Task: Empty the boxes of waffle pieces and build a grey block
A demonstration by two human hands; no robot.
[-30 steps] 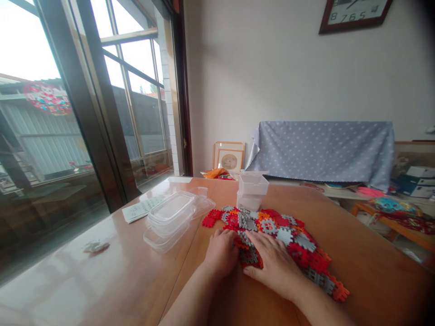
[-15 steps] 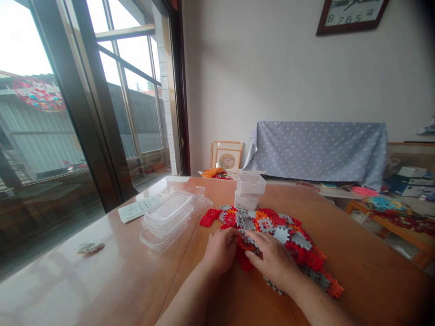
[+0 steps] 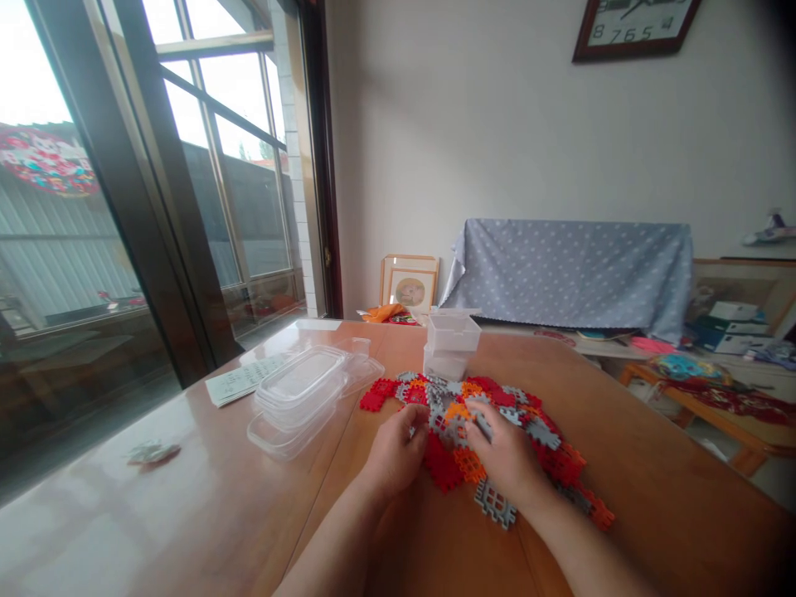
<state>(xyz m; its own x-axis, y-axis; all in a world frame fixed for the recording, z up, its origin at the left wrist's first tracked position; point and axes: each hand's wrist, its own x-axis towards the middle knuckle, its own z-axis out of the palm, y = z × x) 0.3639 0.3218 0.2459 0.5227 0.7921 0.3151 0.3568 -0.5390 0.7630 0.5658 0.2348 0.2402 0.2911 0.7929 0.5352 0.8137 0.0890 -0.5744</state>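
A heap of interlocking plastic tiles (image 3: 497, 391) in red, grey and orange lies on the wooden table. At its near left side is my left hand (image 3: 399, 448), its fingers curled in toward the thumb; what they hold, if anything, is hidden. My right hand (image 3: 502, 448) pinches an orange tile (image 3: 458, 412) above the middle of the heap, with grey showing by its fingers. Between the two hands lies a red tile (image 3: 443, 466) beside a smaller orange one. A grey tile (image 3: 495, 502) with square openings lies below my right hand.
Stacked clear plastic lids (image 3: 302, 381) lie left of the heap, beside a sheet of paper (image 3: 242, 381). Two translucent boxes (image 3: 453, 333) are stacked behind the tiles. A small plastic-looking packet (image 3: 152, 452) lies at far left on the wooden table (image 3: 236, 514).
My right hand has lifted and closed on an orange tile. My left hand has moved slightly left and down, fingers still curled. More of the grey tile near the front now shows.
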